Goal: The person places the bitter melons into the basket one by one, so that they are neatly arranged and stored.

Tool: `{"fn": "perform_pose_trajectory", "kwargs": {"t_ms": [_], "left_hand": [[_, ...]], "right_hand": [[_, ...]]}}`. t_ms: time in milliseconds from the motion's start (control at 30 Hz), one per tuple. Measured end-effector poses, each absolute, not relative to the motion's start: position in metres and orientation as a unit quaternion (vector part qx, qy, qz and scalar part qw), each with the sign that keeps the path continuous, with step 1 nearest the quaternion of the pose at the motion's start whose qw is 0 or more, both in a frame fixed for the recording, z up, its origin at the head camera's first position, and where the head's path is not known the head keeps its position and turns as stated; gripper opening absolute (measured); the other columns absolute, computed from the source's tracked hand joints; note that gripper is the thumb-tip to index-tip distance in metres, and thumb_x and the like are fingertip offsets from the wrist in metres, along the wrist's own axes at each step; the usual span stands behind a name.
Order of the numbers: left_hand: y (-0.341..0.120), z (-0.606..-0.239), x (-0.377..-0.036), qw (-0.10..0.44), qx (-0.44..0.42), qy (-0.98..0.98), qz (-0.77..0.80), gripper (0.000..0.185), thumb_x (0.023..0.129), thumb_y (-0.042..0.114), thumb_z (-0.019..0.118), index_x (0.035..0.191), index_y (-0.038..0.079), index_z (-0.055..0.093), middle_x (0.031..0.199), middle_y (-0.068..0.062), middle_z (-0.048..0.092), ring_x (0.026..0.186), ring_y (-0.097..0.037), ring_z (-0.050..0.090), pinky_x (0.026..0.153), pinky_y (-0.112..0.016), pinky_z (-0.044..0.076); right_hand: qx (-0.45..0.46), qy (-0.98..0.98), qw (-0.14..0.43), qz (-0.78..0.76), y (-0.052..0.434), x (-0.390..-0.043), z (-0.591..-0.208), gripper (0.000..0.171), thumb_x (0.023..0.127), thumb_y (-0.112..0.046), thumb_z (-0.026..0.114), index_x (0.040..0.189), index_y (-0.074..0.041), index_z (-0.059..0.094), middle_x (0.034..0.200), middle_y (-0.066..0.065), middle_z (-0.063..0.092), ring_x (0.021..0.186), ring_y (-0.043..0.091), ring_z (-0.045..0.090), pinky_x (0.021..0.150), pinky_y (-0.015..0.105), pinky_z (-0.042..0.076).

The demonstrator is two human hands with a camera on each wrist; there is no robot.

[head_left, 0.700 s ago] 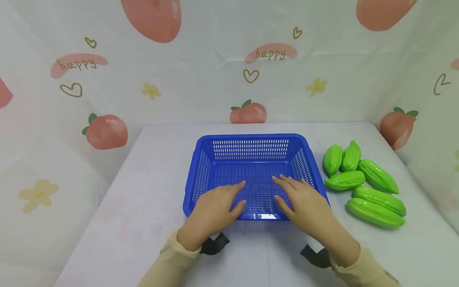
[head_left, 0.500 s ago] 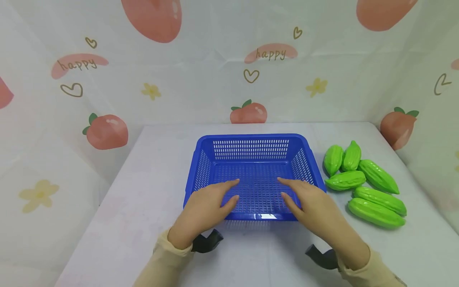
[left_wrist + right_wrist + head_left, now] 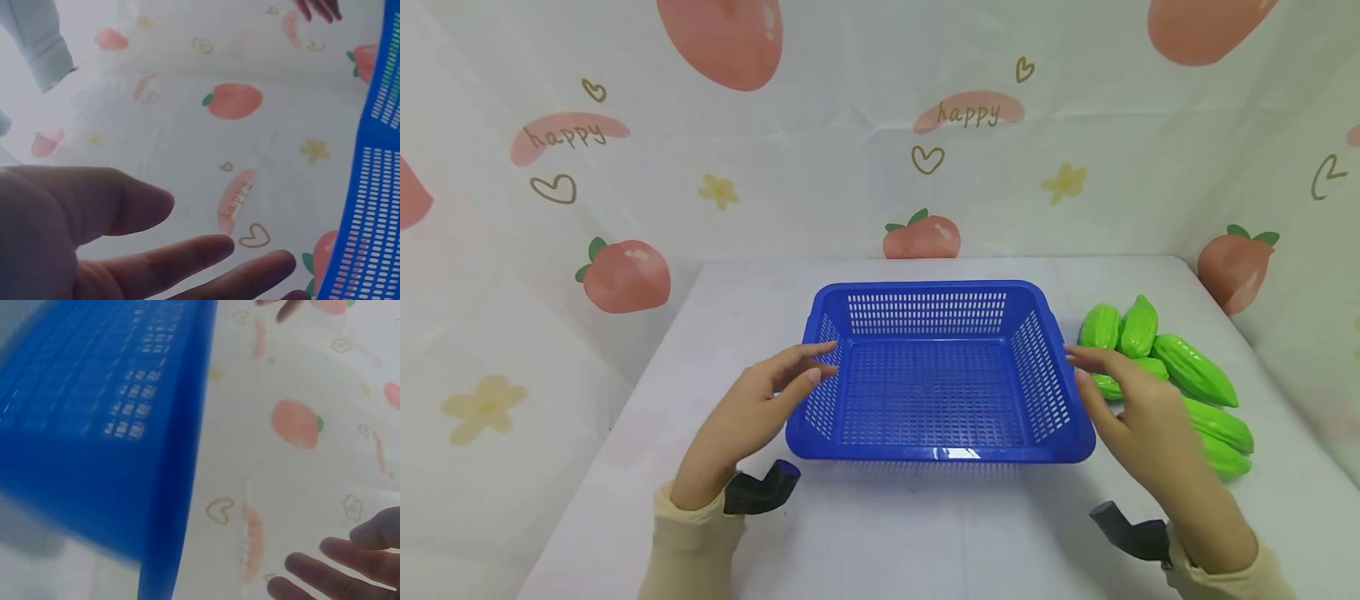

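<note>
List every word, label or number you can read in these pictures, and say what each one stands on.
"happy": on a pink patch of the backdrop cloth, upper left in the head view.
"happy": again on a pink patch at upper centre.
"happy": sideways and blurred in the left wrist view.
No writing shows on the blue basket or the green gourds.

White counter (image 3: 715, 333) bears a cluster of glossy green ridged plastic gourds (image 3: 1195, 371) near its right edge. Behind and at both sides hangs a white fabric backdrop (image 3: 820, 167) printed with peaches, hearts, yellow flowers and "happy" lettering.
</note>
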State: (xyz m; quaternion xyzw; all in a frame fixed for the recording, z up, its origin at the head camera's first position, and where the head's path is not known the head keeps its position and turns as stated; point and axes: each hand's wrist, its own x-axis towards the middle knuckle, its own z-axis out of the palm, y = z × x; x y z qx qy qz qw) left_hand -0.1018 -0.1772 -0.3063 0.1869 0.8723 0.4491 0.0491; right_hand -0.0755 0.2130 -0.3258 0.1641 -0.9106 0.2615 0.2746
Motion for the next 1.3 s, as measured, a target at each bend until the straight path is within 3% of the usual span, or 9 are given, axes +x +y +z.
{"fn": "perform_pose_trajectory", "kwargs": {"t_ms": [133,200,333,433,500,667,733,1000,1300], "left_hand": [[-0.194,-0.304,-0.105,0.065,0.169,0.841,0.509,0.037,0.104,0.028,0.042,0.138,0.015,0.052,0.126,-0.012,0.064,0.120,-0.024,0.060,0.106,-0.047,0.043],[-0.202,-0.304,-0.106,0.070,0.161,0.823,0.540,0.037,0.105,0.028,0.041,0.137,0.014,0.053,0.127,-0.015,0.063,0.119,-0.023,0.060,0.106,-0.039,0.044],[-0.215,-0.306,-0.110,0.067,0.135,0.796,0.587,0.039,0.104,0.030,0.042,0.138,0.013,0.051,0.131,-0.018,0.059,0.119,-0.020,0.060,0.100,-0.023,0.047],[-0.221,-0.307,-0.114,0.053,0.107,0.779,0.616,0.041,0.104,0.030,0.043,0.141,0.013,0.048,0.135,-0.017,0.057,0.121,-0.019,0.059,0.099,-0.021,0.048],[-0.223,-0.308,-0.116,0.043,0.093,0.761,0.641,0.043,0.103,0.029,0.044,0.142,0.012,0.046,0.136,-0.016,0.055,0.122,-0.020,0.058,0.099,-0.022,0.048],[-0.228,-0.313,-0.124,0.036,0.081,0.715,0.694,0.045,0.103,0.024,0.046,0.145,0.008,0.042,0.138,-0.017,0.054,0.122,-0.021,0.058,0.099,-0.027,0.048],[-0.229,-0.314,-0.126,0.039,0.077,0.704,0.705,0.045,0.103,0.023,0.046,0.145,0.007,0.040,0.138,-0.016,0.054,0.122,-0.021,0.058,0.099,-0.027,0.048],[-0.232,-0.322,-0.137,0.037,0.036,0.704,0.709,0.046,0.102,0.018,0.046,0.147,0.008,0.037,0.144,-0.020,0.045,0.124,-0.020,0.056,0.100,-0.025,0.047],[-0.230,-0.336,-0.151,0.042,0.012,0.758,0.651,0.053,0.102,0.021,0.047,0.151,0.010,0.030,0.148,-0.018,0.040,0.132,-0.029,0.047,0.101,-0.023,0.046]], "right_hand": [[0.155,-0.906,0.301,0.255,0.225,-0.076,-0.325,0.030,0.085,0.000,0.065,0.115,-0.001,0.065,0.107,0.016,0.072,0.086,0.031,0.068,0.057,0.005,0.036],[0.144,-0.905,0.306,0.259,0.231,-0.075,-0.325,0.030,0.086,-0.002,0.065,0.116,-0.002,0.065,0.107,0.015,0.071,0.097,0.025,0.067,0.071,0.000,0.039],[0.125,-0.896,0.317,0.284,0.243,-0.073,-0.328,0.033,0.086,0.001,0.064,0.119,-0.002,0.064,0.107,0.018,0.070,0.116,-0.011,0.051,0.093,-0.002,0.031],[0.112,-0.892,0.322,0.299,0.251,-0.072,-0.333,0.039,0.085,0.003,0.063,0.123,-0.003,0.063,0.108,0.020,0.069,0.113,-0.027,0.036,0.098,-0.001,0.025],[0.101,-0.891,0.321,0.305,0.256,-0.071,-0.337,0.041,0.086,0.003,0.062,0.126,-0.006,0.062,0.111,0.014,0.070,0.114,-0.027,0.037,0.099,-0.001,0.024],[0.089,-0.885,0.324,0.322,0.266,-0.070,-0.352,0.046,0.086,0.003,0.062,0.131,-0.008,0.059,0.119,-0.034,0.056,0.114,-0.026,0.039,0.099,0.000,0.024],[0.085,-0.884,0.325,0.325,0.270,-0.069,-0.357,0.048,0.086,0.003,0.062,0.133,-0.009,0.058,0.118,-0.045,0.047,0.113,-0.026,0.040,0.098,-0.001,0.023],[0.074,-0.884,0.321,0.333,0.283,-0.068,-0.371,0.055,0.089,0.000,0.061,0.141,-0.015,0.051,0.125,-0.043,0.045,0.119,-0.024,0.038,0.102,0.000,0.021],[0.089,-0.876,0.322,0.348,0.296,-0.065,-0.381,0.057,0.088,0.000,0.061,0.143,-0.012,0.048,0.132,-0.037,0.046,0.128,-0.016,0.036,0.105,0.003,0.021]]}}
